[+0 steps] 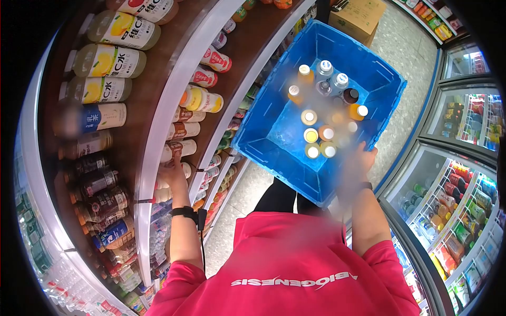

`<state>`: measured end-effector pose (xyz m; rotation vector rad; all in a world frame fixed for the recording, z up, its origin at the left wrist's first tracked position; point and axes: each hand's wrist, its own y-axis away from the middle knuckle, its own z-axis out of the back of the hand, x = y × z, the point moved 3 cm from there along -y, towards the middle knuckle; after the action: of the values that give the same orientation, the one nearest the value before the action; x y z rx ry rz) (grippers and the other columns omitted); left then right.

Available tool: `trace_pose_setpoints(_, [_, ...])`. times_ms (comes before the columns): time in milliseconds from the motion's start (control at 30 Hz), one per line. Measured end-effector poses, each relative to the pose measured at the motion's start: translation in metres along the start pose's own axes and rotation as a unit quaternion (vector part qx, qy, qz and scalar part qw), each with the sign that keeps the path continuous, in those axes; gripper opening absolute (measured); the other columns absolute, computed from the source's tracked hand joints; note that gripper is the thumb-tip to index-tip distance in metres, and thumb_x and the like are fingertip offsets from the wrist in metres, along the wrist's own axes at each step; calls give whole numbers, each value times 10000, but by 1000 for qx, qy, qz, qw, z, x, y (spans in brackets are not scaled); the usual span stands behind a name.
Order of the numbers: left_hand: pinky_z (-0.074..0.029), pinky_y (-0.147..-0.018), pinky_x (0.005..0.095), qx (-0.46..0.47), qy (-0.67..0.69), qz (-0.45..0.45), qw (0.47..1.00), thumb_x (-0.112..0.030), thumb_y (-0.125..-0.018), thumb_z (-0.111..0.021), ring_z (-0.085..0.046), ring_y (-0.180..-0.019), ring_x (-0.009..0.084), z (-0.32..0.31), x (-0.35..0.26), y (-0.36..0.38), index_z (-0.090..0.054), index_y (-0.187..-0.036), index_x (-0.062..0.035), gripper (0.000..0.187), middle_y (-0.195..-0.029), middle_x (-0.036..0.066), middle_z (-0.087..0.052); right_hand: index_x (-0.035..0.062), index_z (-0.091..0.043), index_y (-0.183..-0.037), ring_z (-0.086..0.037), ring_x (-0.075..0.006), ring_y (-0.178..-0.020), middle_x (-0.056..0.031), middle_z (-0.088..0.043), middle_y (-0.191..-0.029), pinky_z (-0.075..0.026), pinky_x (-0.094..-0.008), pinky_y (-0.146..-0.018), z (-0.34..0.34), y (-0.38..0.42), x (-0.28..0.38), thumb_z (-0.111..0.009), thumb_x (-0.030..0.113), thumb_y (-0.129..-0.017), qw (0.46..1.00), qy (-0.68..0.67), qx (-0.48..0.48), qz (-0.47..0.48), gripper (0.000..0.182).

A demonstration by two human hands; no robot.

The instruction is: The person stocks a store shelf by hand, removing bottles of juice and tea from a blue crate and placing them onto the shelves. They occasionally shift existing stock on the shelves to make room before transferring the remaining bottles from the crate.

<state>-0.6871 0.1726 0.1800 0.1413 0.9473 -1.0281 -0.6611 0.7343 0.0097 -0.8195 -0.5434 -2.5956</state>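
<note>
My left hand (173, 169) reaches into the middle shelf, its fingers bent around a bottle that they mostly hide. Just beyond it lie several white bottles with brown labels (182, 149), and a yellow-labelled bottle (204, 100) is farther along that row. At the near right side of a blue plastic crate (258, 139), my right hand (363, 160) grips the rim; a blur covers part of it. Inside the crate stand several bottles, among them an orange one with a white cap (358, 111), a clear one (324, 68) and a yellow-capped one (311, 135).
Shelves on the left hold lemon-labelled bottles (108, 60), dark bottles (108, 203) and cans (216, 59). Glass-door fridges (453, 200) line the right side. A cardboard box (358, 20) stands behind the crate, on a speckled floor (414, 52).
</note>
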Motion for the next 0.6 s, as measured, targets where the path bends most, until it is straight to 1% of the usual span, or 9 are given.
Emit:
trace_pose_setpoints(33, [-573,-744,300,-1,-1,0,1000,-94,-836,-762,-679,-936,242,1,1,-1,-310,-1371,101,728,-1241,225,-554,-11,-514,-1188,-634,-441,-991,-263,-661,-1063,-498,-493,-871,0,0,1,-575,344,-906,1000,0,5,-1,458])
trace_pose_setpoints(133, [-566,-719,298,-7,-60,55,997,-148,-850,-755,-700,-852,238,5,6,-6,-422,-1308,107,621,-1120,210,-646,-11,-515,-1191,-635,-438,-994,-262,-661,-1067,-498,-493,-873,1,2,4,-576,347,-903,1000,9,6,-14,464])
trace_pose_setpoints(200, [-552,-705,288,10,-191,55,980,-213,-867,-736,-713,-792,234,7,6,-8,-543,-1194,102,493,-935,180,-719,-11,-515,-1191,-637,-437,-994,-259,-662,-1068,-498,-493,-874,3,2,5,-576,349,-902,1000,11,8,-11,466])
trace_pose_setpoints(233, [-552,-705,288,10,-191,55,980,-213,-867,-736,-713,-792,234,7,0,-8,-543,-1194,102,493,-935,180,-719,-11,-515,-1192,-638,-436,-993,-256,-664,-1068,-498,-493,-875,3,2,5,-577,352,-901,1000,13,10,-9,469])
trace_pose_setpoints(300, [-541,-677,279,14,-315,81,945,-256,-874,-722,-718,-766,232,5,-16,-8,-613,-1058,98,413,-806,153,-733,-10,-515,-1191,-638,-435,-992,-255,-664,-1068,-498,-492,-875,1,0,2,-577,353,-901,1000,12,12,-9,469])
trace_pose_setpoints(400, [-547,-663,282,6,-257,40,966,-244,-888,-712,-722,-759,230,8,28,-10,-597,-1027,111,398,-848,170,-732,-10,-514,-1192,-639,-435,-991,-254,-665,-1067,-498,-489,-876,0,-1,1,-577,353,-901,1000,8,14,-8,470])
trace_pose_setpoints(433, [-547,-663,282,6,-257,40,966,-244,-888,-712,-722,-759,230,7,27,-10,-597,-1027,111,398,-848,170,-732,-11,-513,-1193,-639,-435,-991,-254,-666,-1066,-498,-488,-877,0,-1,1,-577,353,-901,1000,5,13,-8,471])
trace_pose_setpoints(500, [-551,-671,276,16,-102,93,990,-223,-907,-693,-723,-754,215,5,27,-7,-589,-1014,118,373,-846,169,-727,-11,-513,-1193,-640,-434,-988,-254,-666,-1063,-499,-487,-875,-1,-2,1,-577,352,-901,1000,7,13,-9,471])
trace_pose_setpoints(600, [-554,-681,266,19,-116,86,989,-205,-920,-680,-724,-757,201,3,-2,-5,-583,-1016,120,352,-845,160,-722,-11,-512,-1193,-643,-433,-982,-252,-669,-1055,-501,-485,-871,1,-1,3,-577,351,-901,1000,12,13,-10,470])
